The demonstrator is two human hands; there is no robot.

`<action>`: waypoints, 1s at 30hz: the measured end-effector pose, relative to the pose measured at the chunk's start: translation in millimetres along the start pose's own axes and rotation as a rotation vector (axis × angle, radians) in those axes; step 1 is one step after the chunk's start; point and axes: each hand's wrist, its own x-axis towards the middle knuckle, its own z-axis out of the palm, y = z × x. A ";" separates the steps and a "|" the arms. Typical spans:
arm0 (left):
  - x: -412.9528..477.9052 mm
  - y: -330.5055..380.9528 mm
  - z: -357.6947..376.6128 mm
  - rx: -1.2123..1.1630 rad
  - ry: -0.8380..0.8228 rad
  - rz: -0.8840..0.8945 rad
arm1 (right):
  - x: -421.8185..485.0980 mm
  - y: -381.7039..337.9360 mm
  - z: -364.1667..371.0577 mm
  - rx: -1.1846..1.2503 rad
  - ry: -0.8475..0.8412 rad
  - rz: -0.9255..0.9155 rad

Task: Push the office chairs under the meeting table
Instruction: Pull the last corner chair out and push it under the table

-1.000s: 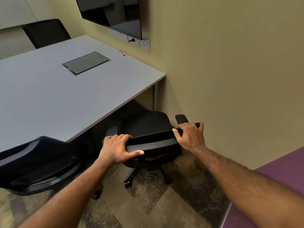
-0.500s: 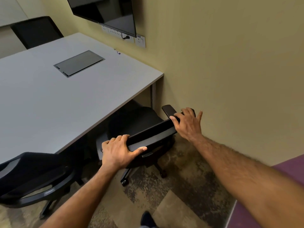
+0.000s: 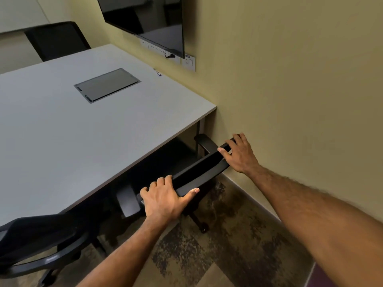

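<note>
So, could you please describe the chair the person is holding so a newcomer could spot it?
Find the grey meeting table; follow its near edge to the corner by the yellow wall. The black office chair there is the only one gripped at its backrest by the left hand and right hand.

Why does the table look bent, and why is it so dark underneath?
Head view: the wide-angle lens bows the meeting table edge and stretches the forearms; same view, shadow under the table swallows most of the office chair, so only the backrest top held by the left hand and right hand reads clearly; the wall screen shows faint reflections.
</note>
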 end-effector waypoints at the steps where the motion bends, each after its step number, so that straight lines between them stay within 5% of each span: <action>1: 3.3 1.3 0.0 0.000 0.000 -0.005 | 8.3 1.4 0.6 -0.025 -0.005 -0.018; 13: 59.1 43.4 1.8 -0.041 0.015 -0.167 | 116.0 16.9 -10.5 -0.099 -0.096 -0.250; 30: 120.0 10.2 -16.4 -0.096 0.134 -0.180 | 183.9 -4.4 -20.2 -0.097 -0.329 -0.489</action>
